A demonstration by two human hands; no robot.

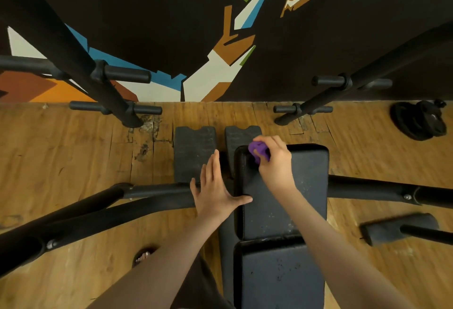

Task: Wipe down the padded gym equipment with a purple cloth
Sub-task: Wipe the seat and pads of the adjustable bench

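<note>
Left hand [215,190] flat, right hand [274,161] clenched

Right hand [274,161] gripping purple cloth [258,152] on bench pad [294,198], left hand [215,186] flat at pad's edge

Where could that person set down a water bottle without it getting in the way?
Bare wood floor lies left of the two foot pads, between the rack posts and the black frame bar. More lies right of the bench pad, short of the weight plates. The pad's far end is crowded: the right hand holds the cloth there, and the left hand rests at its edge.
</note>
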